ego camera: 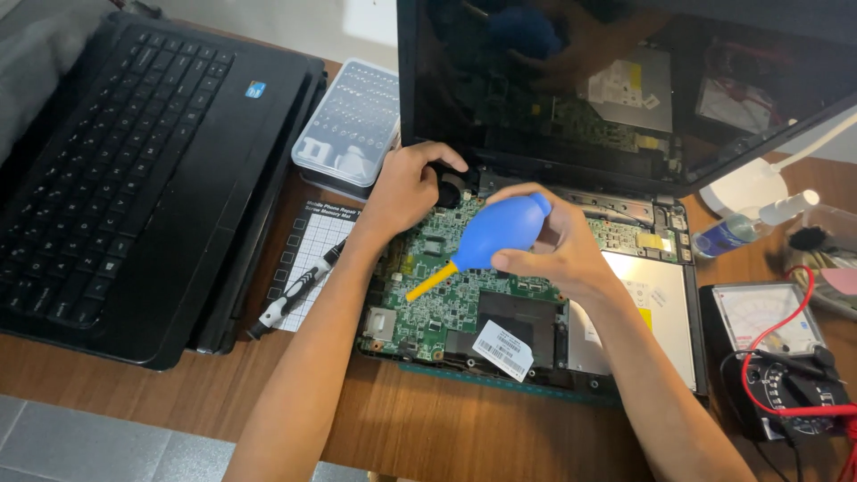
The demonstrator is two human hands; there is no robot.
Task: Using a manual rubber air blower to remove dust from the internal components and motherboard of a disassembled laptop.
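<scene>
Showing an opened laptop [536, 303] on the wooden table [428, 428] during dust removal; the keyboard cover is already off and the green circuit board [437, 286] lies bare, with the screen tilted up behind it, so the dismantling appears done, while reassembly is judged still to come; how much of the board has been blown clean cannot be told. The right hand [558, 250] hovers above the board, its fingers curled and pinching the blue bulb of an air blower [486, 239], whose yellow nozzle slants down and to the left, close over the board's middle. The left hand [406, 187] reaches to the board's upper left corner, fingers bent and resting at the round black fan [451, 189]; whether they press it is unclear. A second laptop [134, 170], a clear bit case [350, 125], a screwdriver [295, 290] on a white mat [312, 245] and a multimeter [777, 348] lie around.
</scene>
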